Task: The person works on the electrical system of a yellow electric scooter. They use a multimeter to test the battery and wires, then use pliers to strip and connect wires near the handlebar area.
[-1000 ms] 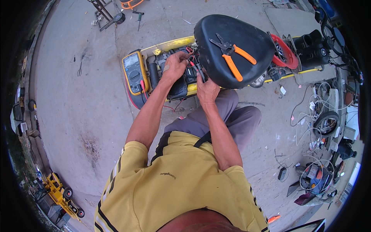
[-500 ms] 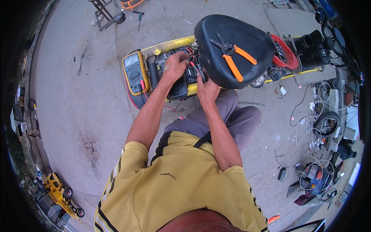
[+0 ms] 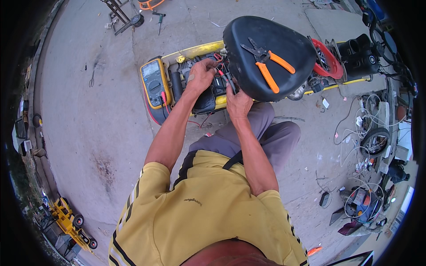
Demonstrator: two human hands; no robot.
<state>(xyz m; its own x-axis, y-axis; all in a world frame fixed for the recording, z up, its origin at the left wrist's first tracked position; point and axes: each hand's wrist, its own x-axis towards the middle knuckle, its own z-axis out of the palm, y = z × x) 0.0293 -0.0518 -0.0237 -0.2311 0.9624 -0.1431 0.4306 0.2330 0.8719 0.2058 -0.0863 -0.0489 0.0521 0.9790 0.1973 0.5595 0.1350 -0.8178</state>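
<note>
My left hand [image 3: 202, 76] reaches into the open body of a yellow electric scooter [image 3: 202, 49], its fingers pinched on thin wires [image 3: 217, 57] beside the seat's edge. Right next to it, my right hand [image 3: 239, 104] is closed around the multimeter's test probes [image 3: 229, 82], dark-handled with red near the tips. The probe tips meet the wires at my left fingertips; exact contact is too small to tell. A yellow multimeter [image 3: 155, 84] rests on the scooter's left end, with red and black leads plugged in. Orange-handled wire strippers [image 3: 268, 66] lie open on the black seat [image 3: 290, 46].
A red bowl-shaped tray [image 3: 328, 60] holding small parts sits right of the seat. A green-handled screwdriver [image 3: 159, 20] and a metal stand [image 3: 122, 17] are on the concrete floor beyond. Cables, a wheel [image 3: 375, 142] and tools clutter the right side. A yellow toy-like vehicle [image 3: 69, 224] stands lower left.
</note>
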